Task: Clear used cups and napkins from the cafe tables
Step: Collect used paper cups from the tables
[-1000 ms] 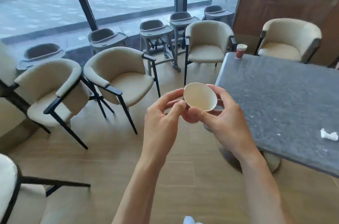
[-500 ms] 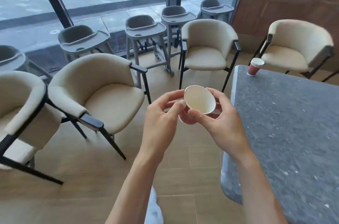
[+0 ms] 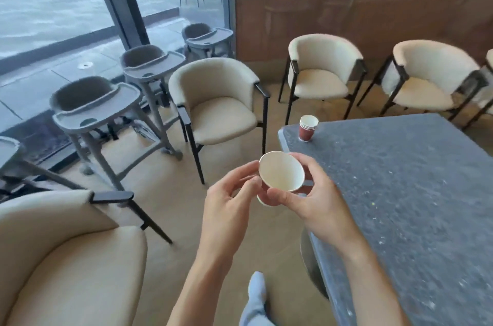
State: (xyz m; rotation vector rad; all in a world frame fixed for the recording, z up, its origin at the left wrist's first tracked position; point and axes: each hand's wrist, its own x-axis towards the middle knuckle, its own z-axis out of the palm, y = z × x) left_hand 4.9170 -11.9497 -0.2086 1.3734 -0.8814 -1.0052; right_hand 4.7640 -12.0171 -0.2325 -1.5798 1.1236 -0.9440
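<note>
Meanwhile, right hand (image 3: 309, 200) fingers clamp a tilted paper cup (image 3: 281, 175), mouth toward camera; left hand (image 3: 229, 201) fingertips, loosely curled, touch its side. Stacked cups (image 3: 308, 128) stand beyond those fingers, slightly right, nearer the right hand.

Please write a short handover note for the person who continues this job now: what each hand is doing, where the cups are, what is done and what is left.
Right hand: grips the white cup by its side, mouth tilted toward the camera; it looks empty.
Left hand: fingers curled beside the cup, fingertips at or near its rim; real contact is unclear.
Cup stack: red cups, upright on the near corner of the grey table, untouched.
Done: one cup is off the table and in hand.
Left: probably collect the stack and carry everything away. No napkin shows in this view.
</note>
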